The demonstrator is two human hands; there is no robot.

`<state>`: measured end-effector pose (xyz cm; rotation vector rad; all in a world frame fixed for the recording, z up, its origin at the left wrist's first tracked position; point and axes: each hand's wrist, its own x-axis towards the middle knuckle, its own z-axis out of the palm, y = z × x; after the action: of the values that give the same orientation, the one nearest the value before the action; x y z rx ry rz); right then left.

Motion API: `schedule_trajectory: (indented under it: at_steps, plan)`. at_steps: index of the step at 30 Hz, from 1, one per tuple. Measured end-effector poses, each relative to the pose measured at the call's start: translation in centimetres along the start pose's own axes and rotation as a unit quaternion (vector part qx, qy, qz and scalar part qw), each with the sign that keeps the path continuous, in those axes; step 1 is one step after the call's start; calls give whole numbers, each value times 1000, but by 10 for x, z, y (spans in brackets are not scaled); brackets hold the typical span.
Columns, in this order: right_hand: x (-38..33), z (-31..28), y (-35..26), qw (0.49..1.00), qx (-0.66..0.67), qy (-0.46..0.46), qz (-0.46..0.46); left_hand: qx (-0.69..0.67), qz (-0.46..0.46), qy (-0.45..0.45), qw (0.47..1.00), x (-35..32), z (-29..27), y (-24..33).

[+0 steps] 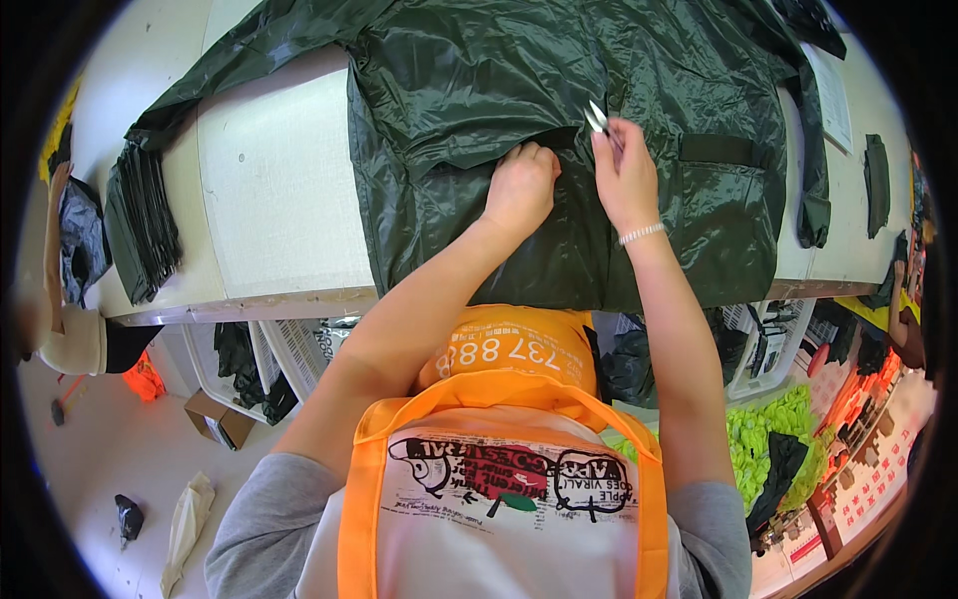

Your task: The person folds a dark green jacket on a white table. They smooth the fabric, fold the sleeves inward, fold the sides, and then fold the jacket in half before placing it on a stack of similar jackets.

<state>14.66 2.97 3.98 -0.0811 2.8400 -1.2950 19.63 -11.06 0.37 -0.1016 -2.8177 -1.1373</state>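
Dark green jacket (479, 85) laid out on the bench (274, 215), with the left hand's (525, 184) grip pinched together on cloth beside a pocket opening (559, 139) and the right hand's (627, 176) grip clamped around small metal snips (601, 121), blades apart. The likeliest mishap is a nicked panel or fingertip, owing to bare points held so near both; a hard left-hand pull might also pucker the opening. The jacket appears glossy, thin and creased, one sleeve stretched leftward.
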Motion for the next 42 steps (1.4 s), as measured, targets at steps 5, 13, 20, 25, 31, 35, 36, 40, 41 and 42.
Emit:
schedule_trajectory:
  at_steps: [5, 13, 20, 25, 31, 35, 36, 40, 41, 42]
  plan:
    - [-56, -25, 13, 982, -142, -48, -119, 2, 6, -4, 1000, 3, -1, -3]
    - [-58, 0, 20, 960, -231, -30, -155, -29, 1, -29, 999, 6, -4, -5]
    - [-53, 1, 29, 956, -225, -23, -186, -18, -16, -33, 999, 5, 0, -3]
    - [-47, -8, 28, 979, -121, -55, -154, -94, -25, -49, 994, -2, -18, -5]
    - [-8, -29, 10, 993, 102, -61, -24, 158, 33, -7, 987, -101, -71, 13]
    - [19, 0, -44, 971, 117, -199, -67, 169, -98, -140, 971, -169, -69, 13]
    - [18, 16, -50, 963, 107, -206, -135, 150, -103, -146, 972, -172, -71, 21]
    - [-25, 88, -45, 921, 50, -253, -292, 16, -107, -61, 992, -197, -88, 12]
    - [-36, 99, -38, 918, 21, -266, -294, -37, -124, -9, 992, -197, -99, -3]
    - [-44, 100, -37, 912, -49, -250, -320, -7, -112, 81, 990, -188, -116, -23]
